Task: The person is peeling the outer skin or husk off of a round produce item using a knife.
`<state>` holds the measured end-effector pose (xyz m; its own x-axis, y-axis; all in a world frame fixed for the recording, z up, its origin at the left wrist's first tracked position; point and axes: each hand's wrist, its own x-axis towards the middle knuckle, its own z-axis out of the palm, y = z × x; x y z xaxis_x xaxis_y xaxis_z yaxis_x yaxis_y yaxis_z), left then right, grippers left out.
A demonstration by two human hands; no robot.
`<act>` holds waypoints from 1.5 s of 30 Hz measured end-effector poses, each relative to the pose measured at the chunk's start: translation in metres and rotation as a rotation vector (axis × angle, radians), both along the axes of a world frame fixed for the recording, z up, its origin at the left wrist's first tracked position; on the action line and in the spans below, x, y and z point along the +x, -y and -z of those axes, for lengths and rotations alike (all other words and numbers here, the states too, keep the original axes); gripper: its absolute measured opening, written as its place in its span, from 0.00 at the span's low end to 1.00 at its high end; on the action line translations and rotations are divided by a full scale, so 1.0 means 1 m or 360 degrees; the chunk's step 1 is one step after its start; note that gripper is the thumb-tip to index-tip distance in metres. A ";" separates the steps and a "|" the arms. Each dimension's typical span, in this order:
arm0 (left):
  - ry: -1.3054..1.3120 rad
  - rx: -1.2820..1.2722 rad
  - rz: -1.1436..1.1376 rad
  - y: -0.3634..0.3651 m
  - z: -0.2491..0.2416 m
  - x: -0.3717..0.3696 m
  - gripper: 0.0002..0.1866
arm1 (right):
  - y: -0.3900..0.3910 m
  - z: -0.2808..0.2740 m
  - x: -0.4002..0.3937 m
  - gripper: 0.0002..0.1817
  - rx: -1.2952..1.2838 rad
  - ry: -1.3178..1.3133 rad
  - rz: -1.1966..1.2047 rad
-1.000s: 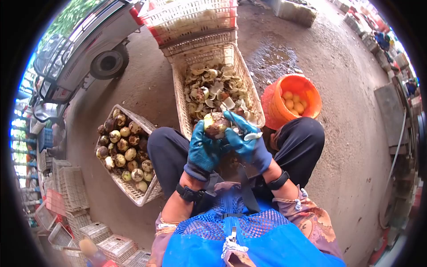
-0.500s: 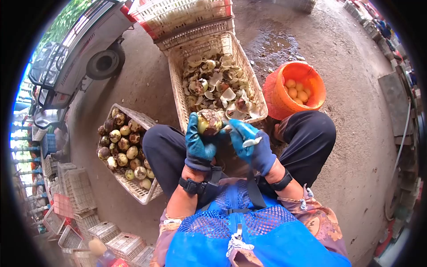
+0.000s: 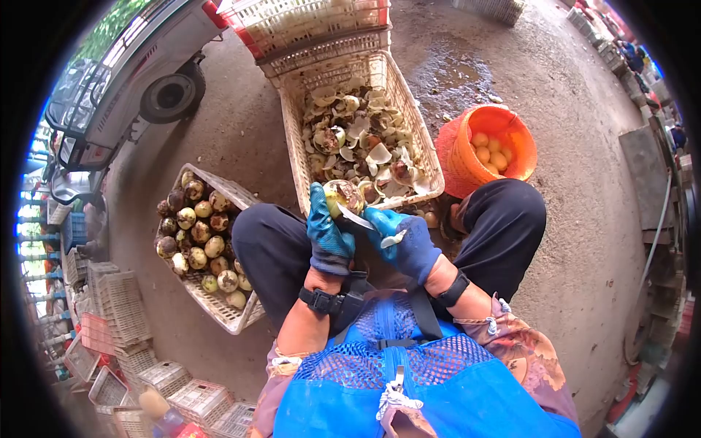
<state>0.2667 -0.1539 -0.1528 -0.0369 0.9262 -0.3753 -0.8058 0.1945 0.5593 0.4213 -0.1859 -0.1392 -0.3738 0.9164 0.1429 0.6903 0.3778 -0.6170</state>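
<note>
The blue-gloved left hand (image 3: 328, 237) has its grip curled round a roundish, pale yellow-green fruit (image 3: 341, 194), blotched rough brown, while the blue-gloved right hand (image 3: 406, 239) has its grip closed on a knife with a pale metal blade (image 3: 355, 218) angled at the fruit's lower side. The fruit is held at the near end of a dirty-white plastic crate of peelings (image 3: 293, 139), between an off-white slatted crate of similar brown-blotched fruits (image 3: 207, 310) and an orange bucket (image 3: 454, 157).
</note>
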 end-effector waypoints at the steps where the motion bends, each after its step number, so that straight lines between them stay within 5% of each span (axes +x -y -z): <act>1: 0.0021 0.0000 -0.0003 0.000 -0.001 0.001 0.17 | -0.002 -0.002 0.000 0.22 -0.0041 0.0044 -0.0032; 6: 0.0039 0.0138 0.0072 0.006 0.006 -0.002 0.17 | -0.003 0.004 -0.005 0.32 -0.0195 0.0298 0.0006; 12: -0.1248 0.0410 -0.0026 -0.001 0.067 -0.011 0.21 | -0.008 0.008 -0.014 0.18 -0.0263 0.0485 0.0151; 17: 0.0008 0.0060 0.0134 0.000 0.014 -0.003 0.17 | -0.015 0.016 -0.022 0.17 -0.0369 0.0469 0.0214; 24: -0.0175 -0.0029 0.0064 0.000 0.028 -0.004 0.17 | -0.016 0.004 -0.015 0.19 -0.0348 0.0484 0.0180; 26: -0.1818 0.0753 -0.0195 0.004 0.041 -0.005 0.16 | -0.021 0.008 -0.021 0.21 -0.0418 0.0460 0.0262; 28: -0.1261 0.0398 -0.0129 0.001 0.062 -0.003 0.16 | -0.025 0.018 -0.027 0.23 -0.0534 0.0442 0.0330; 31: -0.1904 0.0817 -0.0095 0.003 0.068 -0.012 0.16 | -0.027 0.031 -0.025 0.21 -0.0557 0.0328 0.0345; 32: -0.1040 0.0250 -0.0030 -0.001 0.069 -0.010 0.17 | -0.029 0.040 -0.023 0.19 -0.0524 0.0185 0.0287; 34: -0.0839 0.0155 -0.0081 -0.005 0.063 -0.001 0.16 | -0.032 0.053 -0.018 0.14 -0.0455 -0.0101 0.0176; 39: -0.0128 -0.0238 0.0079 -0.002 0.034 0.002 0.15 | -0.025 0.030 -0.010 0.14 -0.0448 0.0229 0.0349; 43: -0.0733 0.0118 -0.0095 -0.007 0.051 0.005 0.20 | -0.015 0.021 -0.010 0.13 -0.0496 0.0399 0.0295; 45: -0.1592 0.0718 -0.0017 -0.002 0.065 -0.002 0.15 | -0.017 0.010 -0.011 0.13 -0.0535 0.0503 0.0263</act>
